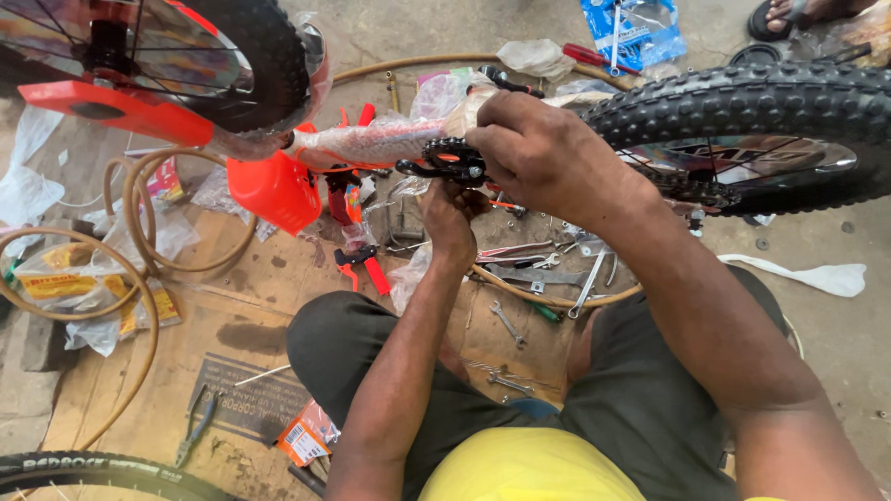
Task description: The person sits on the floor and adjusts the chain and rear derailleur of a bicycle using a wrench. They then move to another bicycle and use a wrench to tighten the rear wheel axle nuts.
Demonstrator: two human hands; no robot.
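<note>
— Cardboard on the floor, strewn with spanners and hose. Where's the crank?

— Black crank sits at the wrapped orange frame, between two wheels. Right hand has fingers clamped over it; left hand grips from beneath, fingers closed.

— Any advice?

— Probably hold the crank square and steady while seating it.

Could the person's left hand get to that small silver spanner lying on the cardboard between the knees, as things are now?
Probably yes. The left hand is busy under the black toothed chainring, but the small silver spanner lies uncovered on the brown cardboard just below that forearm, with nothing over it. The hand would have to let go first.
</note>
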